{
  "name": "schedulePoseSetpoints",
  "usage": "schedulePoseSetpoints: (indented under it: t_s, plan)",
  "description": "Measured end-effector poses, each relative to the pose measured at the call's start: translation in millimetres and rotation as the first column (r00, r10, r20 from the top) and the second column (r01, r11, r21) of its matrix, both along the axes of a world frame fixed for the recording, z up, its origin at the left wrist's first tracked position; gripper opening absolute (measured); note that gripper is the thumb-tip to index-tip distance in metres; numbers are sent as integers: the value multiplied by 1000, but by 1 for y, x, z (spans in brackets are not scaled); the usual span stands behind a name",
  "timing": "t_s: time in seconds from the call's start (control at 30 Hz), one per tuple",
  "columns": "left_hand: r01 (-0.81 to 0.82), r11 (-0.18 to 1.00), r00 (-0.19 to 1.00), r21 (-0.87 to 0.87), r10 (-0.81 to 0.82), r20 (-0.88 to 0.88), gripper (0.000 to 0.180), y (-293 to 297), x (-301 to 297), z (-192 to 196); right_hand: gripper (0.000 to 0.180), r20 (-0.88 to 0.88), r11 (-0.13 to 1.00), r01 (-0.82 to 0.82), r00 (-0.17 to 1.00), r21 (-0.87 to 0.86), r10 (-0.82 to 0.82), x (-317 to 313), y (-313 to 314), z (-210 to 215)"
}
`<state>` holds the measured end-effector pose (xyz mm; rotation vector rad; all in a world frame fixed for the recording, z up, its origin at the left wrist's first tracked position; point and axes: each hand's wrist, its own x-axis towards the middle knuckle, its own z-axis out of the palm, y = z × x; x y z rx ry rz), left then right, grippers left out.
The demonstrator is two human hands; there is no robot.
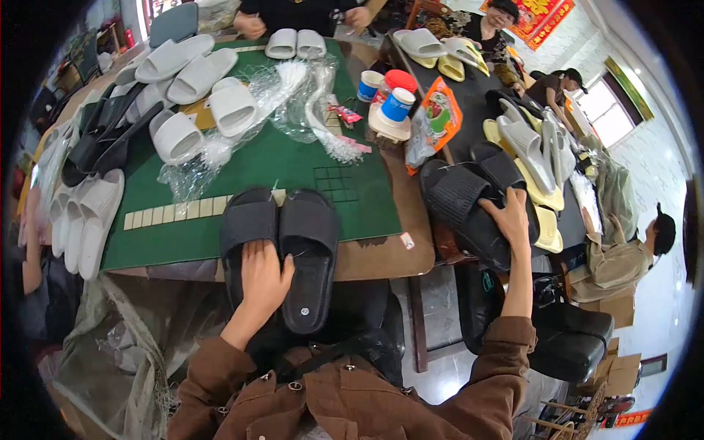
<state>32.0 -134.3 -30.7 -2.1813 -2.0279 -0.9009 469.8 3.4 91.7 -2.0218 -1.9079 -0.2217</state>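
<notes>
A pair of black slide slippers (309, 253) sits side by side over the near edge of the green-topped table. My left hand (262, 275) holds this pair, its fingers tucked under the left slipper's strap and its thumb by the inner edge of the right one. A thin clear strand sticks up between the two straps. At the right, my right hand (511, 220) grips another bunch of black slippers (456, 196), thumb on top and the other fingers along the far side. That bunch lies at the edge of the dark table. What is under it is hidden.
White slippers (199, 77) and black slippers (99, 139) fill the green mat's (271, 161) left side. Clear plastic strands (323, 121) lie mid-mat. Tubs (397, 105) and an orange pouch (440, 121) stand right. Yellow slippers (548, 227) line the dark table. Several people sit around.
</notes>
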Motion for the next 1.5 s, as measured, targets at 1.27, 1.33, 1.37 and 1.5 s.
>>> schedulePoseSetpoints:
  t_s: [1.27, 1.33, 1.37, 1.5]
  plan:
    - [-520, 851, 853, 69, 522, -4, 26, 36, -264, 1, 22, -463, 759, -645, 700, -84, 544, -259, -61, -58]
    - [-518, 846, 853, 129, 521, 9, 26, 39, -271, 2, 20, -453, 754, -654, 690, -56, 565, -267, -53, -67]
    - [-524, 852, 852, 25, 523, 18, 26, 38, -278, 2, 21, -421, 775, -619, 741, -127, 523, -272, -50, -70]
    - [-530, 848, 847, 8, 529, 40, 27, 38, -297, 1, 28, -283, 838, -482, 866, -256, 412, -286, -46, -69]
